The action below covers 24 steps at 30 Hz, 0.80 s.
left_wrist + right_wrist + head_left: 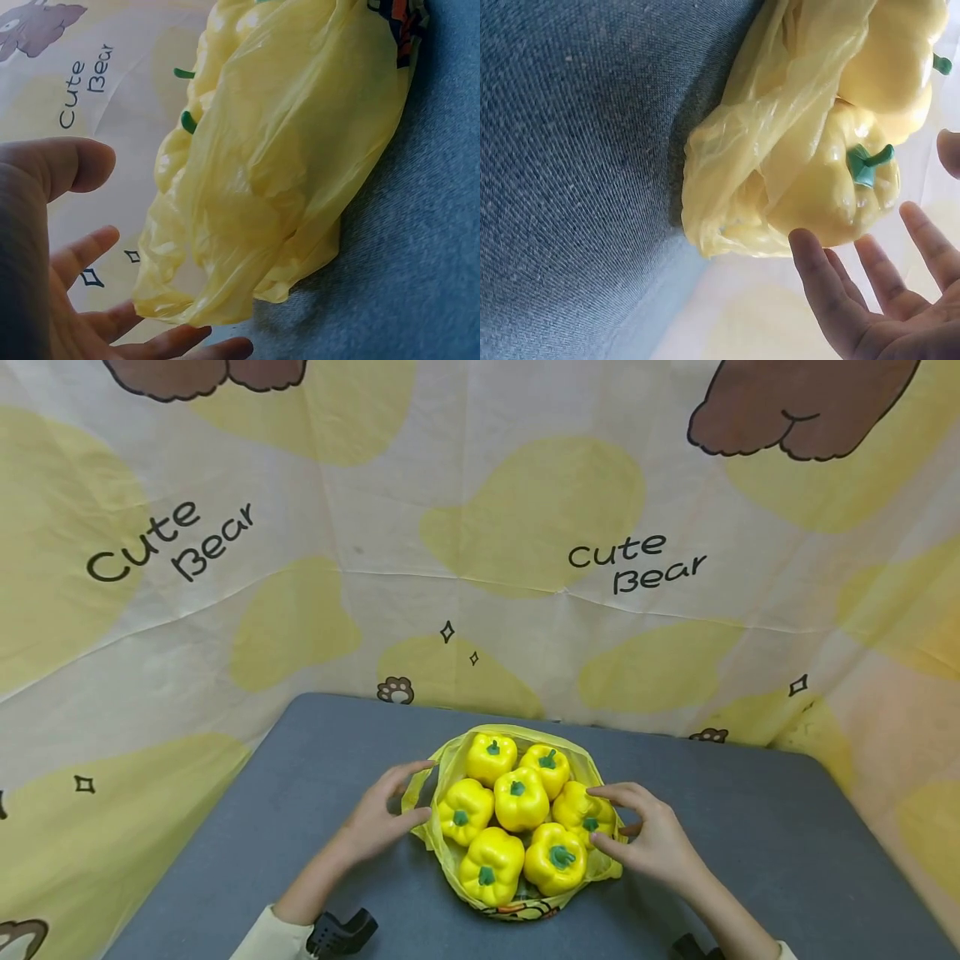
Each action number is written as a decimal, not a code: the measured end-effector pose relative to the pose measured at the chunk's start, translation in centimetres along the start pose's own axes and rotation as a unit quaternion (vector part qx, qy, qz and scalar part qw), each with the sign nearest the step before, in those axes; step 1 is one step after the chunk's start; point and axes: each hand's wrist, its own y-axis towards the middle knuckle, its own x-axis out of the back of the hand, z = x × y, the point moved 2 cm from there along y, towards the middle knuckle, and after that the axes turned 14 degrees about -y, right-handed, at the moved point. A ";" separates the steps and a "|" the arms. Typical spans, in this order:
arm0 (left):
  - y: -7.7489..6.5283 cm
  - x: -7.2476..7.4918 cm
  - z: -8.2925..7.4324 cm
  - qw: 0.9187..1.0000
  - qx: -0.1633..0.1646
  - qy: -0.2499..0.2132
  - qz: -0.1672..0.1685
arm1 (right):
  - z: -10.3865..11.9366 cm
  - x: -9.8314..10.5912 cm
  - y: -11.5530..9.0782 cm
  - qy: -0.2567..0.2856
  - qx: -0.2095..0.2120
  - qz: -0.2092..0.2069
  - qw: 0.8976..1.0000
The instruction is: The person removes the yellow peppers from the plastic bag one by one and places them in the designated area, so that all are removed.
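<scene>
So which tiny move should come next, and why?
Perhaps the right hand should gently grip the glossy, green-stemmed yellow bell pepper nearest it: its fingers are spread beside that pepper, which sits uncovered in the yellow plastic bag.

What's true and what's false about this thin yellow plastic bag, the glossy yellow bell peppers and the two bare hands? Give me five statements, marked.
1. Seven glossy yellow bell peppers sit in the thin yellow plastic bag. True.
2. The bag is tied shut. False: its mouth is open.
3. The bag stands on the blue-grey tabletop. True.
4. The bare left hand holds a pepper. False: no pepper is in it.
5. The bare right hand is at the bag's opposite side. True.
</scene>
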 end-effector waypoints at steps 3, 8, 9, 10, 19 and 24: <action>0.1 -0.2 0.3 1.000 -0.009 -0.008 0.002 | 0.1 -0.2 0.1 -0.002 -0.006 0.006 1.000; 0.2 -0.5 0.7 1.000 -0.012 -0.020 0.002 | 0.2 -0.5 0.3 -0.013 -0.007 0.011 1.000; 0.2 -0.6 0.8 1.000 -0.011 -0.023 0.003 | 0.2 -0.6 0.4 -0.015 -0.008 0.010 1.000; 0.2 -0.7 0.8 1.000 -0.010 -0.024 0.004 | 0.2 -0.6 0.4 -0.017 -0.010 0.011 1.000; 0.2 -1.3 0.8 0.999 0.017 -0.027 0.008 | 0.2 -0.9 0.6 -0.019 -0.012 0.017 1.000; 0.0 -1.5 1.0 0.998 0.029 -0.046 0.021 | 0.3 -1.0 0.7 -0.022 -0.007 0.012 1.000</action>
